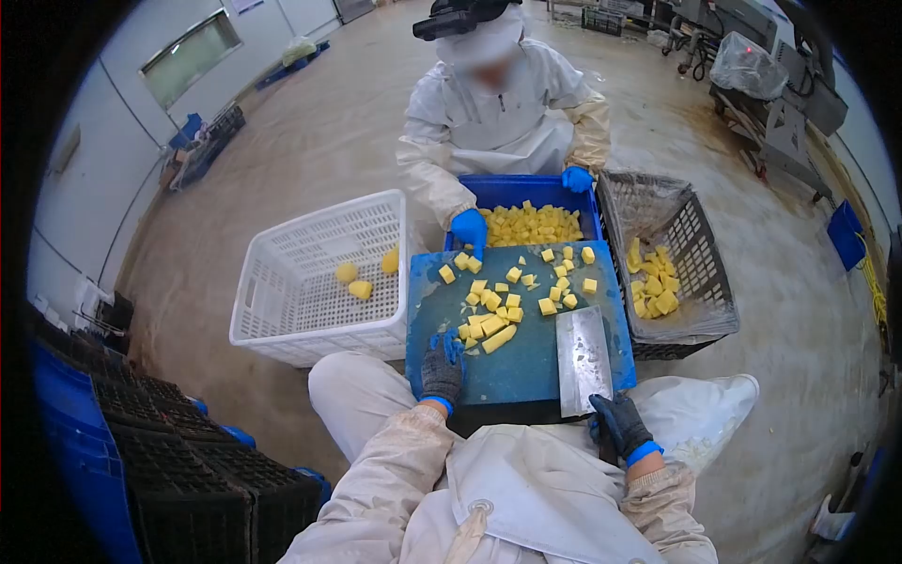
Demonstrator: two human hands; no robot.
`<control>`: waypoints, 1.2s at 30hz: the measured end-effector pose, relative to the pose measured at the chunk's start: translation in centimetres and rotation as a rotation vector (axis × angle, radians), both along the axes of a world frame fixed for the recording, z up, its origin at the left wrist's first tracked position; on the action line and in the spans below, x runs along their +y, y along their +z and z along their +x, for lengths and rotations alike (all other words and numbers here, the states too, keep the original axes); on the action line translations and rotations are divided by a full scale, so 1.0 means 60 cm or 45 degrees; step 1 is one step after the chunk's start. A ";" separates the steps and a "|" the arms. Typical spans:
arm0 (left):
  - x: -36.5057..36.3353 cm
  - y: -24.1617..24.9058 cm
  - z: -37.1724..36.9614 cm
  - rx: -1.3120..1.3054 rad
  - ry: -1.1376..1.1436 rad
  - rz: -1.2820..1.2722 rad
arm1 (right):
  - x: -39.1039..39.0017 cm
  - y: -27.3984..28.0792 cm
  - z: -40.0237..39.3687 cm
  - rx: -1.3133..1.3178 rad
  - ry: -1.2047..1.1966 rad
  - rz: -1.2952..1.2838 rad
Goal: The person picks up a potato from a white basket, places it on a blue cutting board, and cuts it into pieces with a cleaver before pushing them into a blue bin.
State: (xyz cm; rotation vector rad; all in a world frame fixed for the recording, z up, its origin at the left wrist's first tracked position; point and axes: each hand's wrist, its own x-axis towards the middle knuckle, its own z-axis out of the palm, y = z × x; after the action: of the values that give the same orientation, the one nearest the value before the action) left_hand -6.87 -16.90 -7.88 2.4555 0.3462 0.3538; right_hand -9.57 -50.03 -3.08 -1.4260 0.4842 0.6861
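My left hand [442, 368], in a dark grey glove with blue fingertips, lies at the left edge of the blue cutting board [526, 367]. Its fingers stretch forward, just short of the yellow potato pieces [493, 324], and it holds nothing. In a similar glove, my right hand [622, 425] grips the handle of a cleaver [583, 355]. The broad wet blade rests flat on the right side of the board, with small yellow bits stuck to it. Cut potato cubes [548, 306] are scattered over the far half of the board.
Opposite me, a person in white [498, 113] has blue-gloved hands at a blue bin [598, 221] of cubes and the board's far edge. To the left, a white crate [319, 329] holds a few peeled potatoes; right, a lined black crate [705, 324] holds pieces. Black crates [188, 498] stand lower left.
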 end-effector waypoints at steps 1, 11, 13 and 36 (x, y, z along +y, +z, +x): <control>0.000 0.000 0.001 -0.012 -0.013 -0.009 | -0.001 -0.001 0.000 -0.005 0.001 0.008; 0.001 -0.007 0.002 -0.069 -0.017 -0.016 | 0.005 0.010 0.000 0.007 0.001 -0.063; 0.002 -0.006 0.003 -0.080 -0.011 -0.023 | 0.002 0.008 0.000 -0.020 0.026 -0.075; -0.008 0.015 -0.001 0.026 0.017 0.014 | 0.011 0.030 0.000 0.011 0.014 -0.040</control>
State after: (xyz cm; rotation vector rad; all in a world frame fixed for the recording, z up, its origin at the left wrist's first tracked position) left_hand -6.91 -17.39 -6.97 2.4704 0.3707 0.3371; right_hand -9.58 -49.36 -1.26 -1.4566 0.4959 0.6964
